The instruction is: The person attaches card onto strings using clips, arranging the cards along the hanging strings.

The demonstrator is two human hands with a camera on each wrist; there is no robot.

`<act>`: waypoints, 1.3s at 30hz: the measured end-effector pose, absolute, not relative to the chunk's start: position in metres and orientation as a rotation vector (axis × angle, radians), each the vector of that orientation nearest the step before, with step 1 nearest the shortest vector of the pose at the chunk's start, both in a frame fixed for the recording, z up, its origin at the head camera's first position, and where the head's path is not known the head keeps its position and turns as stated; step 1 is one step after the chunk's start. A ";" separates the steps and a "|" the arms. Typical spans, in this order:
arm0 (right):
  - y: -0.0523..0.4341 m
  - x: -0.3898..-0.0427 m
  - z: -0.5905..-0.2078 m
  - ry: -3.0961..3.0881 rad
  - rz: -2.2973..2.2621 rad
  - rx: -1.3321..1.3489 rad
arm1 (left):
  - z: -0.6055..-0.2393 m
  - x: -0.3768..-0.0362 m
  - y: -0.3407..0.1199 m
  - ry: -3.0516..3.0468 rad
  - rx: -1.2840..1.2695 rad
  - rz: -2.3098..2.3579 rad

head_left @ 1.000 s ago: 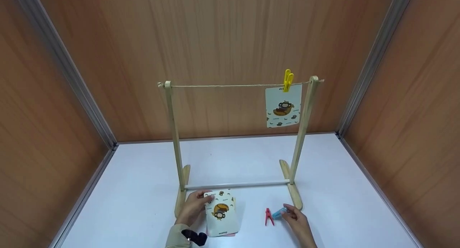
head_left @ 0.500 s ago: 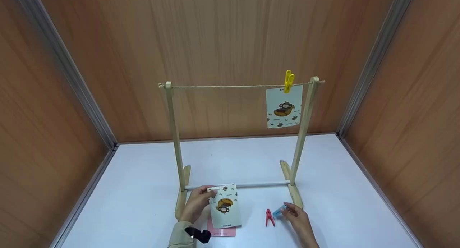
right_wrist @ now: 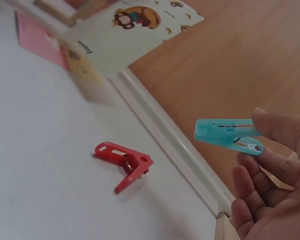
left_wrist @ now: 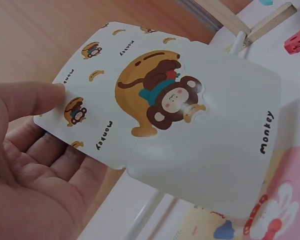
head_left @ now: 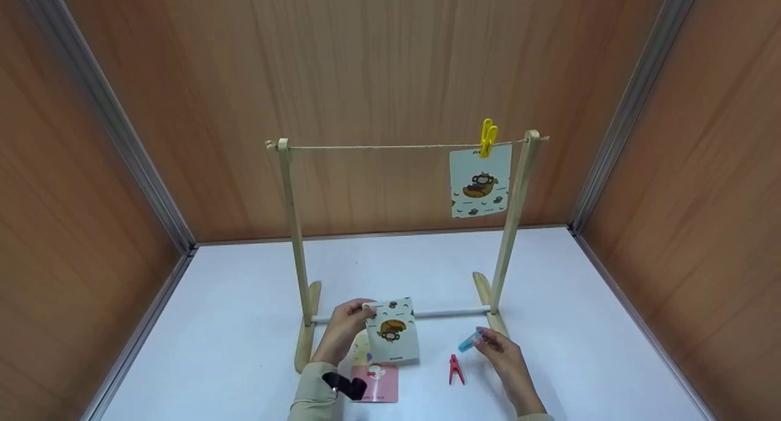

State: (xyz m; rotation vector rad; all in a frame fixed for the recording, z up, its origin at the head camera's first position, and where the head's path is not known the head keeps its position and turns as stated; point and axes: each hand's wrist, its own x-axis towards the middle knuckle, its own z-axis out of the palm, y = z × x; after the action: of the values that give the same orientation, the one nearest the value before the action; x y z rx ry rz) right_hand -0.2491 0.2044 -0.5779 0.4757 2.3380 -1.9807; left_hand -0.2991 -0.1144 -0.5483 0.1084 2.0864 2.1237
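My left hand point(head_left: 345, 329) pinches a monkey card point(head_left: 395, 331) by its upper left corner, thumb on the printed face and fingers behind it, and holds it lifted off the white table point(head_left: 232, 323), tilted, in front of the lower rail of the wooden rack point(head_left: 512, 226); in the left wrist view the card point(left_wrist: 170, 125) shows a monkey on a banana and the word monkey along its edges. Under the card, flat on the table, I see a pink card point(head_left: 379, 383) with a pale yellow card point(head_left: 361, 349) lying partly beneath the lifted one. My right hand point(head_left: 506, 366) grasps a blue clothespin point(head_left: 470, 341) between thumb and fingertips, raised off the table just beside the rack's right foot; the right wrist view shows the pin point(right_wrist: 230, 136) pointing away from the palm with its jaws closed. A red clothespin point(head_left: 454, 369) lies on the table between my two hands, touching neither. Up on the rack's string point(head_left: 390, 146), near the right post, a yellow clothespin point(head_left: 488, 136) clips another monkey card point(head_left: 480, 181), which hangs straight down
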 end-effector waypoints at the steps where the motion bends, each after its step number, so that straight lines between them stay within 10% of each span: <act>1: 0.203 -0.250 -0.575 2.342 -1.984 0.456 | -0.546 -0.301 -0.113 2.090 0.116 2.134; 39: 0.179 -0.290 -0.458 2.472 -2.098 0.030 | -0.447 -0.331 -0.074 2.073 0.056 2.472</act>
State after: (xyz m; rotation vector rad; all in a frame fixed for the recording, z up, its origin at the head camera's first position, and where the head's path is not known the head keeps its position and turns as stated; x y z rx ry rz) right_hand -0.2898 0.1791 -0.4578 0.0303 2.4724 -2.0976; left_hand -0.3310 -0.0741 -0.4473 0.0557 2.0728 2.4725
